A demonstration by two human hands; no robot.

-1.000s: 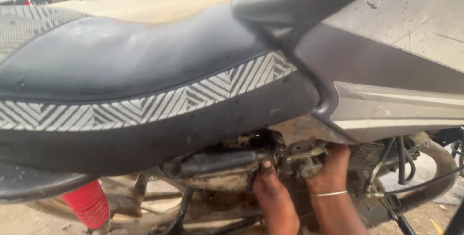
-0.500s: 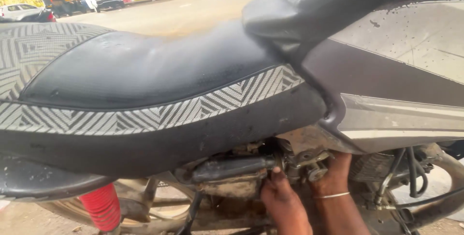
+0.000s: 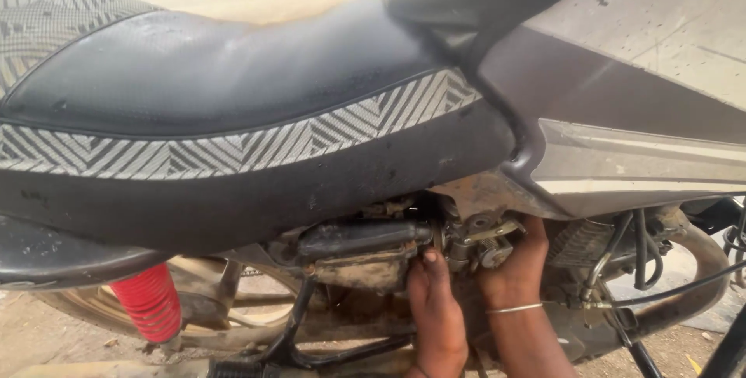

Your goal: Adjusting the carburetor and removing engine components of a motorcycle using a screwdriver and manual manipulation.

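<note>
Two bare hands are working up under the motorcycle's seat (image 3: pixel 233 90), both reaching into the cramped gap where the carburetor (image 3: pixel 474 242) is sitting, just below the seat's patterned edge and behind the grey side panel (image 3: pixel 637 114). The left hand (image 3: pixel 435 308) is rising from below with its fingers (image 3: pixel 432 263) pressing against the joint between the carburetor and the dark, grimy air-box housing (image 3: pixel 361 242); whether they are pinching a small part there or only pushing cannot be told. The right hand (image 3: pixel 517 265), wearing a thin metal bangle (image 3: pixel 514 309), is curling around the carburetor's far side, its fingers hidden behind the body, so how firmly they are gripping is not showing either.

Several risks are looking likely from this position. Grease and dirt are coating everything here, so a hand could be slipping off and knocking knuckles on the frame or on the sharp brass fittings. Any loosened screw or clip would probably be dropping into the dirt below, where it would be hard to find. The black cables and hoses (image 3: pixel 641 242) are hanging just beside the right wrist, and the bangle could be snagging on them during a pull. Neither hand's fingertips are fully visible to the person, so the work is going mostly by touch, which is raising the chance of forcing the carburetor crookedly against its rubber joint. The red shock spring (image 3: pixel 148 300) is standing well apart.
</note>
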